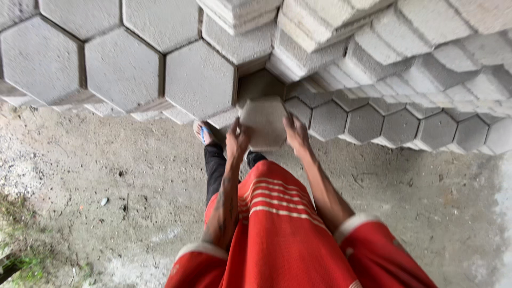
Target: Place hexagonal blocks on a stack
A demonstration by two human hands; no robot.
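Observation:
I hold a grey hexagonal concrete paver [264,121] flat in front of me with both hands. My left hand [237,140] grips its left edge and my right hand [296,134] grips its right edge. The paver hangs just before a gap [260,85] in the stacks of the same pavers. My red striped shirt [277,229] and my black trouser leg [215,168] show below the arms. One foot in a blue sandal [203,133] stands close to the stacks.
Stacks of hexagonal pavers fill the top: large flat-topped stacks [122,69] at left, taller leaning stacks [405,48] at right, a lower row [400,125] beneath them. The dirt ground [106,186] lies below, with grass [21,261] at bottom left.

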